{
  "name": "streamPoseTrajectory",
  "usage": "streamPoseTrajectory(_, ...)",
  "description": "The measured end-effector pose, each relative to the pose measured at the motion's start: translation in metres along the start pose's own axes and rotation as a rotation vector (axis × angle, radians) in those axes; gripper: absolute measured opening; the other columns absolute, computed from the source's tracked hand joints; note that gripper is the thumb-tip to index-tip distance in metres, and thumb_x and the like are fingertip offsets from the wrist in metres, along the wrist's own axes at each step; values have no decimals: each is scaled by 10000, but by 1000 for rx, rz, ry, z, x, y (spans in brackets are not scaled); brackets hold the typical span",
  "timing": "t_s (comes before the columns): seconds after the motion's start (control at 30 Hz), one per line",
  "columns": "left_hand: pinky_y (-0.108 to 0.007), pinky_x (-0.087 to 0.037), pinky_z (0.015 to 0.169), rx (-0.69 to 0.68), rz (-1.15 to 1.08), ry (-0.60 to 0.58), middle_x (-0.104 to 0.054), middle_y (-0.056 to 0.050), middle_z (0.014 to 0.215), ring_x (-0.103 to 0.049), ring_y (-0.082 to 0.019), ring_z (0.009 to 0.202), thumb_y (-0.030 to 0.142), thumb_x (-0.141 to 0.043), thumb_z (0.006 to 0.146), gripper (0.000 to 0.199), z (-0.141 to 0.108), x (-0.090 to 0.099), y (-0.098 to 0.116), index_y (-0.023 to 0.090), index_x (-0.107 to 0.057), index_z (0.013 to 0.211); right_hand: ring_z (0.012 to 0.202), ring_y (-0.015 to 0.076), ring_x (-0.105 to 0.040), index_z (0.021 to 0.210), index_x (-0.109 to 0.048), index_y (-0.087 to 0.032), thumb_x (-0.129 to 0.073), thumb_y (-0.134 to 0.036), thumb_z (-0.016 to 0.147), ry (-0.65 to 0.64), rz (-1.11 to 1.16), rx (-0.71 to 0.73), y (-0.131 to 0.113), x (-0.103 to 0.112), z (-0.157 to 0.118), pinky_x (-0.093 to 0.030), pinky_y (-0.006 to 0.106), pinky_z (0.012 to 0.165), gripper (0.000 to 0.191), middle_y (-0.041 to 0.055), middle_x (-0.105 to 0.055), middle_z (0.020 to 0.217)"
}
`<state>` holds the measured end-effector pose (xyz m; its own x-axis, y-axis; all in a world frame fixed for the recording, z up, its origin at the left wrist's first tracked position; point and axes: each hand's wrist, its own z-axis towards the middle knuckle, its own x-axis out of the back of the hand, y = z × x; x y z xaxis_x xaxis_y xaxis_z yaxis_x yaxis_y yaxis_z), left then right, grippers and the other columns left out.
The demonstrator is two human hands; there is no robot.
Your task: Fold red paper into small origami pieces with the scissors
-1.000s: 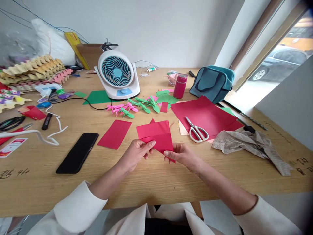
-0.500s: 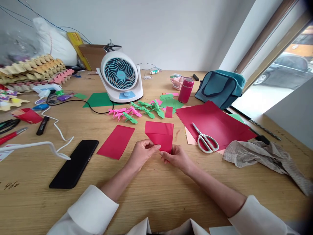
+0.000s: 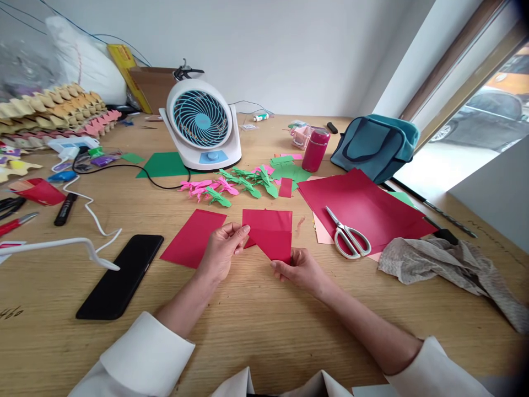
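Note:
Between my hands is a folded sheet of red paper (image 3: 273,234), with a flat band along its top and a slanting lower left edge. My left hand (image 3: 223,246) pinches its left side between thumb and fingers. Lower down, the thumb and fingers of my right hand (image 3: 296,267) grip the bottom corner. A flat red paper rectangle (image 3: 193,237) lies on the table just behind my left hand. Beyond the folded sheet sit several pink and green folded paper figures (image 3: 248,184) and a small red strip (image 3: 285,187).
Scissors (image 3: 349,236) rest on large red sheets (image 3: 363,198) to the right, beside a crumpled cloth (image 3: 438,264). A black phone (image 3: 122,275) lies to the left. Behind stand a fan (image 3: 202,124), a red flask (image 3: 316,150) and a blue bag (image 3: 374,146).
My left hand has moved from the sheet's lower edge up and left to its left side. The right hand keeps its hold at the bottom corner. The view has shifted slightly.

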<state>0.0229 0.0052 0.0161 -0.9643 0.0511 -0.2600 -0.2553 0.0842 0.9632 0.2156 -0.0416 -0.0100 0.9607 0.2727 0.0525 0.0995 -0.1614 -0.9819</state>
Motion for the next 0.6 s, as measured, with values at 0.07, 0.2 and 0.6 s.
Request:
streamPoseTrajectory(0.07,-156,-229,415,10,-32,20,-422,70,497,-347,-35,466,384,-845,622,385,0,-1,2,150,-540,598,486,104,-527,676,-593,-171,-681,-462,752,-29,-16,14,1,1,0,-403,226,493,313,4,-630,584)
streamPoseTrajectory(0.2,-146,-244,403,23,-85,103,-448,70,500,-362,-30,460,370,-874,565,408,2,-1,3,149,-533,587,524,98,-533,706,-596,-162,-644,-438,808,-97,-30,53,2,2,-2,-398,218,519,298,-1,-624,619)
streamPoseTrajectory(0.6,-181,-504,523,158,-155,76,-583,54,677,-571,-74,601,360,-898,549,411,-9,-10,-12,157,-576,704,526,90,-436,671,-539,-167,-595,-386,872,-45,-182,103,9,-2,-7,-311,219,500,302,-19,-554,583)
